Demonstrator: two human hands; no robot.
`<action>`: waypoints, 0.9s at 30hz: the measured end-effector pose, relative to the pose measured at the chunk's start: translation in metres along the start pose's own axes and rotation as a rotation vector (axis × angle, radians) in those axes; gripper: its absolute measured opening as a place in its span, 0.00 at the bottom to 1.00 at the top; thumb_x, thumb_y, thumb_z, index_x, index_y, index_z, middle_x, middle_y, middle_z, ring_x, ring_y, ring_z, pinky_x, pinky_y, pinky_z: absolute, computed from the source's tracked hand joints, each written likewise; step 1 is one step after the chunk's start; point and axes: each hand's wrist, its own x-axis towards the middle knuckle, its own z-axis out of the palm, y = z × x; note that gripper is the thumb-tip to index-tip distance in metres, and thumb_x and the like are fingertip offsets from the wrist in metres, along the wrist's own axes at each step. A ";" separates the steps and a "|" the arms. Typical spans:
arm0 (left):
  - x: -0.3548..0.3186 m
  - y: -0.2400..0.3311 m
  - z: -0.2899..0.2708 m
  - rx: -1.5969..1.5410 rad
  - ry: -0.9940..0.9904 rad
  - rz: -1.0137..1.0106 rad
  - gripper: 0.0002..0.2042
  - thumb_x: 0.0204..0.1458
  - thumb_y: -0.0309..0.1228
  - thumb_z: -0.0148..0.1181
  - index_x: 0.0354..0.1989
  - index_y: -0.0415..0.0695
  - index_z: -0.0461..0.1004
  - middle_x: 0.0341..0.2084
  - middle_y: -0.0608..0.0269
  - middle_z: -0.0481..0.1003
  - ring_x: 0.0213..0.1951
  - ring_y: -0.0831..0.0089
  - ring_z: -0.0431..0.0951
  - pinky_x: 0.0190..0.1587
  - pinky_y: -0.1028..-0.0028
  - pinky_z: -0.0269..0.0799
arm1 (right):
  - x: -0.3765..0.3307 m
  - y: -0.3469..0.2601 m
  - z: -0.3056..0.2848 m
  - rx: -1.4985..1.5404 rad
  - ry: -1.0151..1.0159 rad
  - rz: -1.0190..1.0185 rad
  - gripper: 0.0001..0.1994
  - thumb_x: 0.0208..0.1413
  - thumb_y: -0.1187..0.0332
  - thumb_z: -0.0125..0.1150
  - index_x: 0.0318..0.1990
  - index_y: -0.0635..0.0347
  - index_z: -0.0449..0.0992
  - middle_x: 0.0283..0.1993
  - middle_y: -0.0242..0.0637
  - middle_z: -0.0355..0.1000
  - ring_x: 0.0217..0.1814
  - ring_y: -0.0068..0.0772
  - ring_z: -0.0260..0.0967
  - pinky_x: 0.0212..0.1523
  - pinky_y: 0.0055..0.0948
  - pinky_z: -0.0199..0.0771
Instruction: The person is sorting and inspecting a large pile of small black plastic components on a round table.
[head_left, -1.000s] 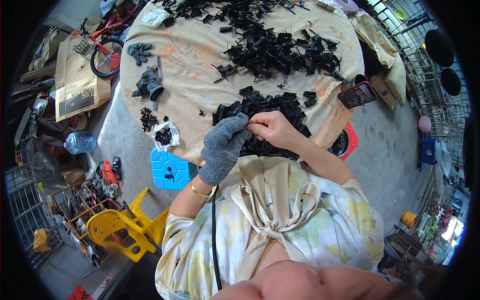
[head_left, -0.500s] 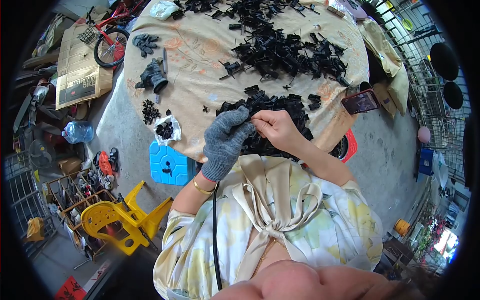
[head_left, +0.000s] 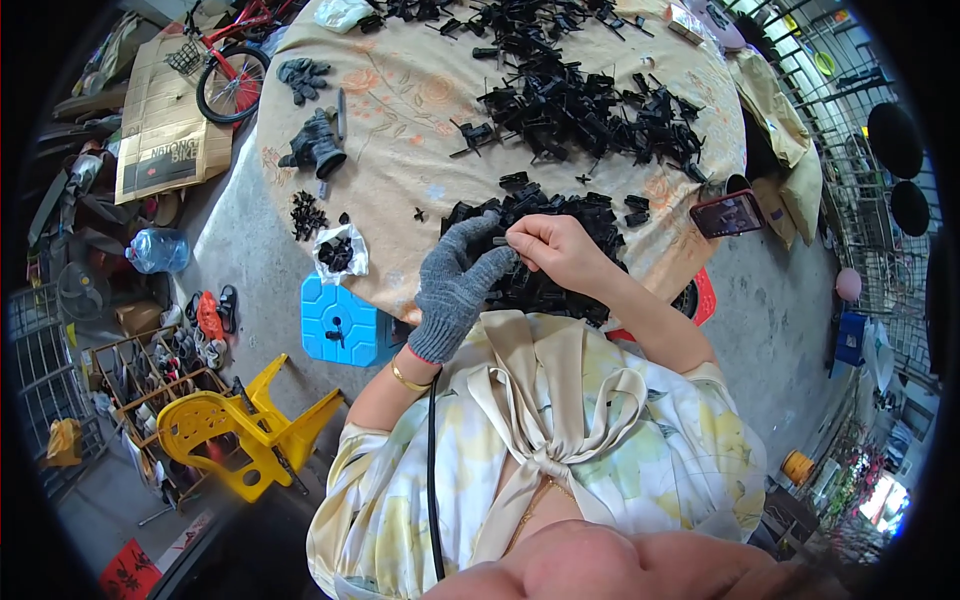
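In a grey knit glove, my left hand (head_left: 452, 282) is held curled above the near edge of the table, its thumb and fingers bent toward each other. What lies between them is lost against the dark heap behind. My bare right hand (head_left: 560, 252) pinches a small grey piece (head_left: 501, 240) between thumb and forefinger, right by the gloved fingertips. Beneath both hands spreads a near pile of black plastic parts (head_left: 595, 222). Farther back lies a bigger heap of black parts with thin prongs (head_left: 560, 110).
At the table's left are grey gloves (head_left: 315, 145), small black pieces (head_left: 308, 215) and a white wrapper (head_left: 340, 255) holding more. A phone (head_left: 727, 214) leans at the right edge. A blue stool (head_left: 345, 325) and a yellow chair (head_left: 235, 425) stand left.
My gloved fingers have spread a little, and the small grey piece now shows at my right fingertips. The whole view has shifted slightly.
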 end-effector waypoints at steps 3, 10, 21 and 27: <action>-0.001 0.000 -0.001 -0.008 0.007 0.016 0.20 0.45 0.20 0.60 0.48 0.36 0.65 0.41 0.61 0.70 0.42 0.78 0.70 0.45 0.79 0.67 | 0.002 -0.002 0.002 -0.030 0.032 0.006 0.09 0.55 0.70 0.50 0.29 0.66 0.73 0.17 0.25 0.64 0.19 0.13 0.58 0.21 0.18 0.59; 0.000 -0.003 -0.002 -0.034 0.033 0.019 0.19 0.46 0.21 0.60 0.47 0.35 0.66 0.41 0.60 0.70 0.42 0.77 0.70 0.47 0.78 0.66 | 0.001 -0.005 0.003 -0.048 0.027 -0.013 0.09 0.55 0.69 0.50 0.30 0.65 0.74 0.16 0.23 0.63 0.18 0.11 0.56 0.20 0.16 0.56; 0.001 -0.013 -0.003 0.045 0.129 0.062 0.13 0.45 0.21 0.61 0.40 0.35 0.71 0.36 0.60 0.73 0.38 0.76 0.72 0.42 0.77 0.69 | 0.006 0.007 0.005 0.052 -0.013 0.045 0.08 0.54 0.71 0.50 0.31 0.66 0.74 0.16 0.24 0.62 0.18 0.12 0.56 0.19 0.16 0.56; 0.008 -0.022 -0.015 0.590 0.153 0.512 0.15 0.40 0.17 0.62 0.39 0.37 0.72 0.35 0.59 0.74 0.37 0.72 0.74 0.42 0.76 0.70 | 0.018 0.014 0.002 -0.026 -0.076 0.062 0.08 0.53 0.71 0.52 0.29 0.66 0.74 0.17 0.27 0.63 0.18 0.15 0.57 0.20 0.18 0.57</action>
